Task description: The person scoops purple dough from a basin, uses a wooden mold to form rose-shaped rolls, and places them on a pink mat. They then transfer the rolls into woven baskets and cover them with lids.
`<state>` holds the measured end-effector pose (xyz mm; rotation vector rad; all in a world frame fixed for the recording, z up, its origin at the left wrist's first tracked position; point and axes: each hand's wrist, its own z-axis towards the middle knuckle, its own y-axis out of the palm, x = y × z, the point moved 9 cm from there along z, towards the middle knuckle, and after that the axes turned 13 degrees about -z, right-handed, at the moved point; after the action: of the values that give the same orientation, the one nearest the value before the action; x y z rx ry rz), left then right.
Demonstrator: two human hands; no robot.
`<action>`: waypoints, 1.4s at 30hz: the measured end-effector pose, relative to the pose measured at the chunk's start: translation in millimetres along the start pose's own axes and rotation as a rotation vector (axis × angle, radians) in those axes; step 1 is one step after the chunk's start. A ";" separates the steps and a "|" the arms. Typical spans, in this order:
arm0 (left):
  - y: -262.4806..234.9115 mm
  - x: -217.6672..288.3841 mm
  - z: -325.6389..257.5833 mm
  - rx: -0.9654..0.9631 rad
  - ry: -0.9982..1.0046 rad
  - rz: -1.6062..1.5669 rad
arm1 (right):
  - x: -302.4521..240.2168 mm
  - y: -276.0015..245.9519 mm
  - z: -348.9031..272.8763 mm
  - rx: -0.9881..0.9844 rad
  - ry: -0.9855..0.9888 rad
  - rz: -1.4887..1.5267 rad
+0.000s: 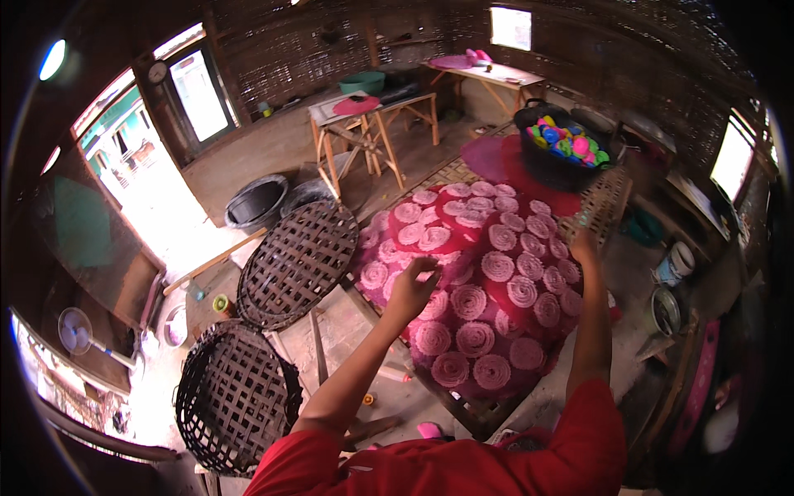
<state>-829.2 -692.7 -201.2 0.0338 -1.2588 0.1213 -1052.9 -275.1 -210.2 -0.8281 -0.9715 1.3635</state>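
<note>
A broad table in front of me is spread with red and pink netting (495,309). Many flat, round coils of pink strands (469,302) lie on it in loose rows. Over the left side of the spread is my left hand (413,286), its fingers curled together as in a pinch. Whatever is between them, if anything, is too small to make out. My right hand (585,248) is at the spread's right edge, by the lower end of a woven bamboo panel (604,200). Its fingers are mostly hidden, so a grip on the panel or netting cannot be confirmed.
To my left are two dark woven baskets, one oval (299,263) and one nearer (236,393). Black tubs (256,203) stand beyond. A black basin holding colourful round pieces (571,142) is at the far right. Wooden tables (343,107) stand farther back.
</note>
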 end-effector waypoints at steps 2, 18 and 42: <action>-26.8 7.1 -55.8 -0.003 -0.127 -0.091 | -62.9 -49.6 4.7 0.170 -0.087 0.415; -196.5 80.1 -557.5 1.917 -0.021 0.017 | -690.7 27.0 -269.4 -1.502 0.357 1.901; -363.9 43.8 -640.9 1.736 0.171 -0.293 | -566.1 -118.0 -179.6 -0.804 0.353 2.259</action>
<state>-169.0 -991.9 -341.6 1.6414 -0.6323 0.9003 -819.4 -833.8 -218.2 -3.1281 0.2609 2.2661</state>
